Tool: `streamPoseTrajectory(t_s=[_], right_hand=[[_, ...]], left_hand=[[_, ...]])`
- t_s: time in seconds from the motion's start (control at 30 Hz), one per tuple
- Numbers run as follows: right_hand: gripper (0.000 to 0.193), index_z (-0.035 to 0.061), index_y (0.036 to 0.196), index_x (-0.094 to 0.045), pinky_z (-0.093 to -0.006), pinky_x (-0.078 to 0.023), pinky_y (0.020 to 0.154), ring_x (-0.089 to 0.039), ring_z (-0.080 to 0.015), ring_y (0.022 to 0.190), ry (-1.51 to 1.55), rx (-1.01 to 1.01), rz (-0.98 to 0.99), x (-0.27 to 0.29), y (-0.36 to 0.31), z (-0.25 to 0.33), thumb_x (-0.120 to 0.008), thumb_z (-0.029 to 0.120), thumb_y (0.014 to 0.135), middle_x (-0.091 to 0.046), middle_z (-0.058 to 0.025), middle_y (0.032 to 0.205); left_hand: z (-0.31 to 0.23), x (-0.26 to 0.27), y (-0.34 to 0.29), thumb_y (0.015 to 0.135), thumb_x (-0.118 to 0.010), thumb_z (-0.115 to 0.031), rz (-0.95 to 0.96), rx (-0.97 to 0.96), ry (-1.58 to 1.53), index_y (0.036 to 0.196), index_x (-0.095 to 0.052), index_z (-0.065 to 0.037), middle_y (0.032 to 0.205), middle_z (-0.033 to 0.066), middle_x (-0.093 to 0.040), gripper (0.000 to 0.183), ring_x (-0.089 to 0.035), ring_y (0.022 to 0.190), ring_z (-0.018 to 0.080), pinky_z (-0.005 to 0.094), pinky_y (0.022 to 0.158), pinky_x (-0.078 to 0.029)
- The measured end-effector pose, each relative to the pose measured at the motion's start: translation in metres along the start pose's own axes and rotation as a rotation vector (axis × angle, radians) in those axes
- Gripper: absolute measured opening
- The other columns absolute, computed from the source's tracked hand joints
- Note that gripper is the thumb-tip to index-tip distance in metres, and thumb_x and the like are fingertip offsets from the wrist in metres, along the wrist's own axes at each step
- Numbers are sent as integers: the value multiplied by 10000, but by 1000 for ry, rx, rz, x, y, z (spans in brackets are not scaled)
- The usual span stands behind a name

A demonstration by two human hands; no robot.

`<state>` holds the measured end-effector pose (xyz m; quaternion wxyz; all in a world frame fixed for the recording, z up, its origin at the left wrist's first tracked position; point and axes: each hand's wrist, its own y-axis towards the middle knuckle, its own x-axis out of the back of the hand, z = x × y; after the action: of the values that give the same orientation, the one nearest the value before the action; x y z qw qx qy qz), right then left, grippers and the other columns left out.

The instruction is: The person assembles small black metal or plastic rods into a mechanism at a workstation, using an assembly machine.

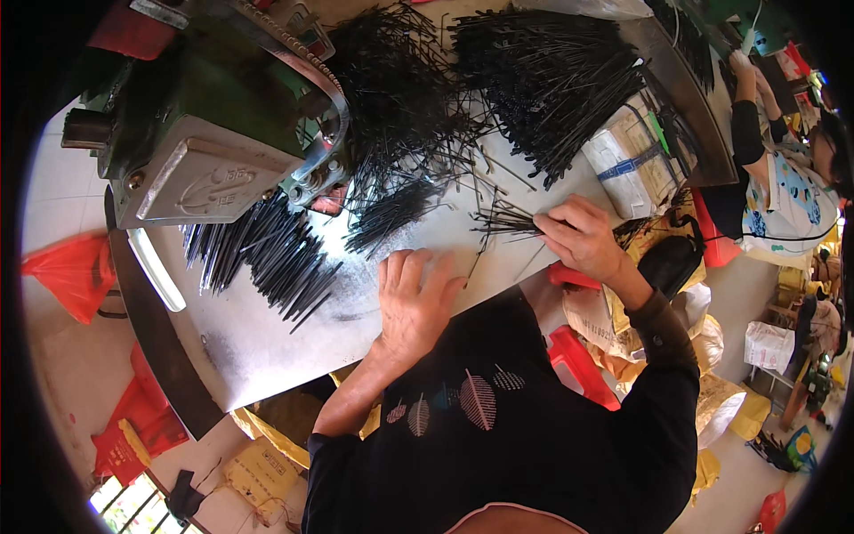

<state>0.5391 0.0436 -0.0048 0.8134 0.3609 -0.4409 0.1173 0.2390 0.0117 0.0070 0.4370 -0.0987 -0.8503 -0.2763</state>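
Observation:
My right hand (583, 238) is closed at the table's near edge, with its thumb and fingertips pinching a small bundle of thin black rods (507, 220). The rods' loose ends fan out to the left across the metal tabletop (356, 303). My left hand (414, 289) rests over the near edge, fingers and thumb apart, and nothing shows in it. Just beyond its fingertips lies a small heap of thin black rods (389, 216). A neater row of dark rods (267, 254) lies to the left. Whether the left thumb touches the single rod beside it, I cannot tell.
A green and grey machine (209, 165) stands at the left of the tabletop. Large piles of black rods (556, 76) fill the far side. A taped box (627, 156) sits on the right. Red bags (71, 271) hang at the left; another person (783, 169) is at far right.

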Motion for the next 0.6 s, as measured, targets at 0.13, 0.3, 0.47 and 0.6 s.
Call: streamPoseTrajectory(t_s=[0.13,0.3,0.47,0.6], right_hand=[[258,48,983,-699,-360,-507,644,-590,-237,740,12,68,24,-1,2,0,-770,62,736,-557,-45,868],[260,39,981,-694,-351,-498,641,-579,-227,739,54,131,53,-9,11,4,-760,72,732,-558,-38,868],[252,24,979,-689,-342,-494,642,-576,-216,748,71,162,86,-9,16,6,-746,62,737,-560,-41,855],[228,32,974,-678,-340,-495,656,-581,-214,762,97,176,107,-15,25,13,-724,63,753,-557,-37,848]], left_hand=[[7,-3,3,752,-807,-86,11,35,-41,1112,-694,-24,1046,136,-599,382,-557,914,349,473,800,-459],[8,-2,5,728,-839,-177,57,50,-73,1193,-657,-36,1115,138,-568,519,-541,994,358,471,837,-446],[-6,-4,-7,683,-882,-271,56,79,-109,1415,-481,13,1321,202,-492,881,-476,1179,413,538,958,-407],[-2,-10,-19,622,-920,-341,135,82,4,1482,-384,26,1459,204,-410,1078,-410,1297,423,558,1058,-367]])
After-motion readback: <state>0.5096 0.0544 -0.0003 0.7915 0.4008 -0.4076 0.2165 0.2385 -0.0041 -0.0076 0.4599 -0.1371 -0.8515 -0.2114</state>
